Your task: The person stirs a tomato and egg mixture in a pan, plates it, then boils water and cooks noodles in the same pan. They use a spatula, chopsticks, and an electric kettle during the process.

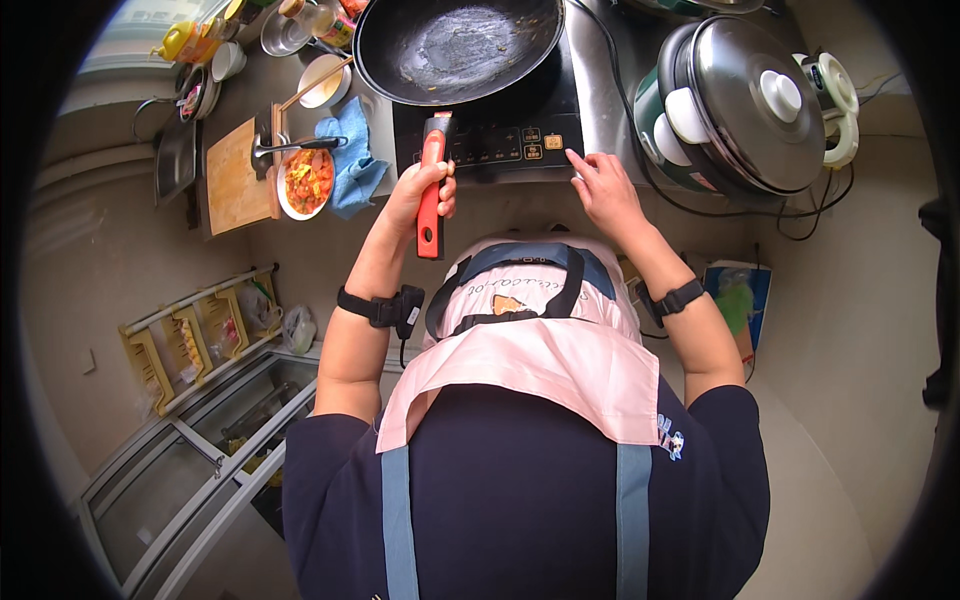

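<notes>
My left hand [426, 190] is wrapped around the red and black handle [430, 217] of a dark wok [461, 49]. The wok sits on a black induction cooktop [491, 142], its inside greasy with small food bits. At the right end of the cooktop's control panel, my right hand [606, 187] points with its index finger at or just beside a lit button [553, 142]; whether it touches cannot be told. Left of the handle lie a blue cloth [356, 161] and a bowl of tomato and egg [307, 182], with a metal utensil [300, 145] across its rim.
A large lidded electric cooker [750, 105] stands at the right, its black cable [720, 213] running along the counter edge. On the left are a wooden cutting board [240, 176], a white bowl [325, 80] with chopsticks, a metal bowl [283, 34] and a yellow bottle [180, 41].
</notes>
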Motion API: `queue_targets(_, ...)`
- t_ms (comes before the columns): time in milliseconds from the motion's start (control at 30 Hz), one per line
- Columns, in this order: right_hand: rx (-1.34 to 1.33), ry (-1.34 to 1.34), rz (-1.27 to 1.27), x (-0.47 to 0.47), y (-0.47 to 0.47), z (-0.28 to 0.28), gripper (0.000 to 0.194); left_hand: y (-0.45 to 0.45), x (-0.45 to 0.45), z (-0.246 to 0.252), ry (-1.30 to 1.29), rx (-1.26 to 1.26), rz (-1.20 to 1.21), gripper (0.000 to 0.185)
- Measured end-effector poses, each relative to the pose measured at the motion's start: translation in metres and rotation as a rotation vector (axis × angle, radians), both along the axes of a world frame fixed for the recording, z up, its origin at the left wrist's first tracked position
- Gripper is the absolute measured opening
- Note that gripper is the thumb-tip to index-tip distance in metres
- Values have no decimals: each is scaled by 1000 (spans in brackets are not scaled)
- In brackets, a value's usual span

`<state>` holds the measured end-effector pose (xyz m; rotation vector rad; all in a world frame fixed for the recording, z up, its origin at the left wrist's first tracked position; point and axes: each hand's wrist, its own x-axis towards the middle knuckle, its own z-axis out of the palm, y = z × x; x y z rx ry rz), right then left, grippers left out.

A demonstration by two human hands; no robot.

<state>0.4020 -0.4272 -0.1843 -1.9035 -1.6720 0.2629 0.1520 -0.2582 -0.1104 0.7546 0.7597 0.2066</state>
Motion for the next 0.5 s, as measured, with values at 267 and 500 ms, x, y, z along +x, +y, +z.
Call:
queue_targets(267, -116, -206, -46, -11, 22, -10, 43, 6, -7, -10, 35, 125, -39, 23)
queue_targets(500, -188, -383, -107, -18, 32, -3, 41, 11, -12, -17, -14, 225, -95, 30)
